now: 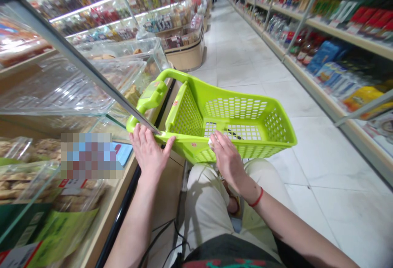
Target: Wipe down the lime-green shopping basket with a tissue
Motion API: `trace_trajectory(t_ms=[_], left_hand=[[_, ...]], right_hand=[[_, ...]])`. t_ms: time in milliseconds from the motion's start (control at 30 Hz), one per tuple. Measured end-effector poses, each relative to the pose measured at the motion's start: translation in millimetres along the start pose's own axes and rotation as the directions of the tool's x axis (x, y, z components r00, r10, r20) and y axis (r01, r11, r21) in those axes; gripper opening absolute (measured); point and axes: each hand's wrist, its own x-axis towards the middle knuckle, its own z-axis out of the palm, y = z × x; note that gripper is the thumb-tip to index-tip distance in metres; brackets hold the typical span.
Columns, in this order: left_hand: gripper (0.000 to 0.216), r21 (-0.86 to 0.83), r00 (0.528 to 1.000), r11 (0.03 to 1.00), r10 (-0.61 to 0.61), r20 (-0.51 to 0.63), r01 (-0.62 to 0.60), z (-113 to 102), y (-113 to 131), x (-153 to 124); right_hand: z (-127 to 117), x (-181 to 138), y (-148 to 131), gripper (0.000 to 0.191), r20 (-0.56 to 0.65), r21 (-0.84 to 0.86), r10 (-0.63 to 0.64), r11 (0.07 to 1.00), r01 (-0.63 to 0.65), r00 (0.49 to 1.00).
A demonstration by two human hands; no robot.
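A lime green plastic shopping basket stands in front of me in a shop aisle, with nothing visible inside it. My left hand rests on its near rim at the left corner, fingers wrapped over the edge and thumb along the rim. My right hand grips the same near rim further right, and something small and white shows at its fingertips. A red band circles my right wrist. The basket's handle rises at its left, next to the glass counter.
A glass display case with packaged baked goods runs along my left. Shelves of packaged goods line the right side. A white tiled floor stretches ahead down the aisle, and a person stands far off at its end.
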Motion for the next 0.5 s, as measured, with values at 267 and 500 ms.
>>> trace_trajectory(t_ms=[267, 500], left_hand=[[0.075, -0.011, 1.0, 1.0, -0.015, -0.019, 0.015, 2, 1, 0], [0.073, 0.019, 0.999, 1.0, -0.007, -0.038, 0.008, 2, 2, 0]], right_hand=[[20, 40, -40, 0.044, 0.106, 0.109, -0.093, 0.991, 0.082, 0.99], [-4, 7, 4, 0.048, 0.066, 0.064, -0.103, 0.993, 0.099, 0.992]])
